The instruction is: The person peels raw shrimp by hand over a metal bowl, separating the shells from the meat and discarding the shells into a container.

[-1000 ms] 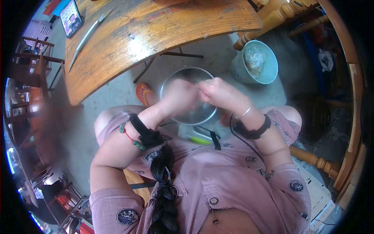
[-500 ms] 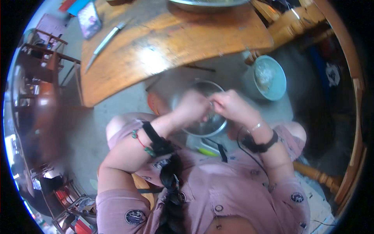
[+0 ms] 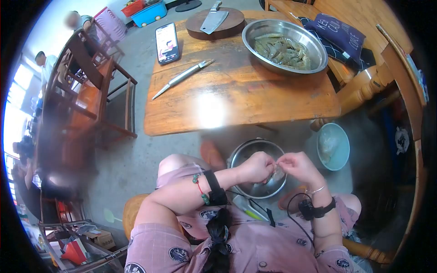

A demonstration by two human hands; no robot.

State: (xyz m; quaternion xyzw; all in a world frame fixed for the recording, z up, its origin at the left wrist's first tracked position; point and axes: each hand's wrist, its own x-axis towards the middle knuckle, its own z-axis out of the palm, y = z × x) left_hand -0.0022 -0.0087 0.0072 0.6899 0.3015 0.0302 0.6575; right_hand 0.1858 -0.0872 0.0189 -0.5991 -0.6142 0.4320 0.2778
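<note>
Both my hands meet over a steel bowl (image 3: pixel 249 188) that stands on the floor between my feet. My left hand (image 3: pixel 257 166) is closed, its fingertips pinched around a small greyish shrimp (image 3: pixel 276 174). At the shrimp's other side, the thumb and fingers of my right hand (image 3: pixel 298 165) pinch it too. My fingers cover much of the shrimp. On the table, a wide steel basin (image 3: pixel 315 69) holds a heap of raw shrimp (image 3: pixel 283 51).
The wooden table (image 3: pixel 255 102) bears a round chopping board (image 3: pixel 193 28) with a cleaver (image 3: pixel 214 22), a phone (image 3: pixel 167 43) and a slim pointed knife (image 3: pixel 180 81). A pale blue bucket (image 3: pixel 344 145) stands at right. Wooden chairs (image 3: pixel 93 98) and people are at left.
My view has tilted up, so the table shows more fully and everything sits lower. My hands remain together over the bowl; the blur on them has gone.
</note>
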